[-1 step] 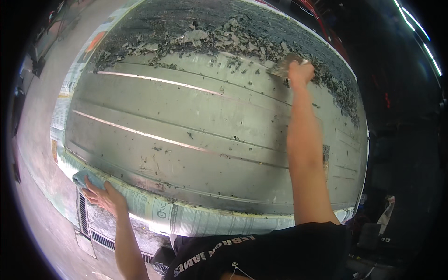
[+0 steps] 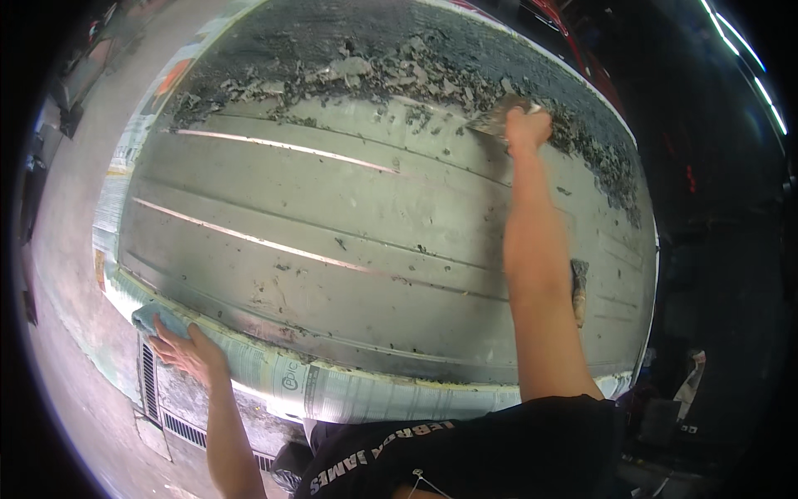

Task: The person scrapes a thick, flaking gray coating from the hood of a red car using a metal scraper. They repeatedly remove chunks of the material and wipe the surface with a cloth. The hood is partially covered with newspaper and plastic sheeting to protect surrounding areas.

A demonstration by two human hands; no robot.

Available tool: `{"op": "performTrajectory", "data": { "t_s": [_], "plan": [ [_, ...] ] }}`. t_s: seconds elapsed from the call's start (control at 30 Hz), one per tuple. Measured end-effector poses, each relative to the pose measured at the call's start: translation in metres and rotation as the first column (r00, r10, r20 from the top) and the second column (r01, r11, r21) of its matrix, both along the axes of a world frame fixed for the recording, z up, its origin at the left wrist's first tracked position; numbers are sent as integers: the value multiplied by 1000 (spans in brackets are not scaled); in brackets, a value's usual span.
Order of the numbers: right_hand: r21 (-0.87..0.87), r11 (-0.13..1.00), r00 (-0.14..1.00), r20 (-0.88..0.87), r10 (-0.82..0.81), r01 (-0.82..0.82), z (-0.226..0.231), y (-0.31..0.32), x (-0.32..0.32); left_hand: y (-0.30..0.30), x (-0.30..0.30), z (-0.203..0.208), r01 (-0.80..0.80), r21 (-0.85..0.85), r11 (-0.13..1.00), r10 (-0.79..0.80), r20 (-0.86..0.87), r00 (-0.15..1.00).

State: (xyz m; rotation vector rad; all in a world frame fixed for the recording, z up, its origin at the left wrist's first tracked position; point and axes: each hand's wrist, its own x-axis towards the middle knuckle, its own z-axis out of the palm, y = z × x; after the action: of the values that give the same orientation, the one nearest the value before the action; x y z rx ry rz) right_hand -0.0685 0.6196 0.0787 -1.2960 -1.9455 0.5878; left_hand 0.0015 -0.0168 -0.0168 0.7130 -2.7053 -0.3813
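A wide, ribbed grey-green panel (image 2: 366, 208) fills most of the view, its near and left edges lined with printed masking paper (image 2: 249, 362). Dark coating (image 2: 307, 37) covers its far part, with loose flakes (image 2: 416, 71) heaped along the boundary and scattered crumbs nearer. A pale floor (image 2: 71, 216) lies to the left; the room on the right is dark, with strip lights (image 2: 761, 87) near the upper corner.

There is one scraper (image 2: 493, 121), one brush (image 2: 579, 293), one blue cloth (image 2: 156, 317) and two hands; the flakes are too many to count. Two bright streaks run along the ribs at the left.

The scraper has a broad, flat, dull metallic blade, somewhat blurred. It is at the panel's far right, beside the flakes, with the right hand (image 2: 529, 129) closed around it. The left hand (image 2: 191, 351) rests with fingers spread on the cloth at the near-left edge; whether it grips the cloth, I cannot tell. The brush lies on the panel just right of the right forearm.
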Motion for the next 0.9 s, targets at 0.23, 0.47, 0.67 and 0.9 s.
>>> {"op": "performTrajectory", "data": {
  "t_s": [0.23,0.47,0.67,0.9],
  "plan": [
    [-42,995,981,-177,84,-93,53,-40,-46,2,-6,-4,-19,29,999,19,-9,1000],
    [354,899,952,255,171,-257,87,-1,19,2,-6,-5,-22,46,999,23,-23,999],
    [226,959,947,-232,222,-169,82,19,52,10,-3,8,-26,69,997,26,9,1000],
    [-454,715,572,-815,-92,-532,27,53,68,16,-5,12,-20,89,996,19,14,1000]
  ]
}}
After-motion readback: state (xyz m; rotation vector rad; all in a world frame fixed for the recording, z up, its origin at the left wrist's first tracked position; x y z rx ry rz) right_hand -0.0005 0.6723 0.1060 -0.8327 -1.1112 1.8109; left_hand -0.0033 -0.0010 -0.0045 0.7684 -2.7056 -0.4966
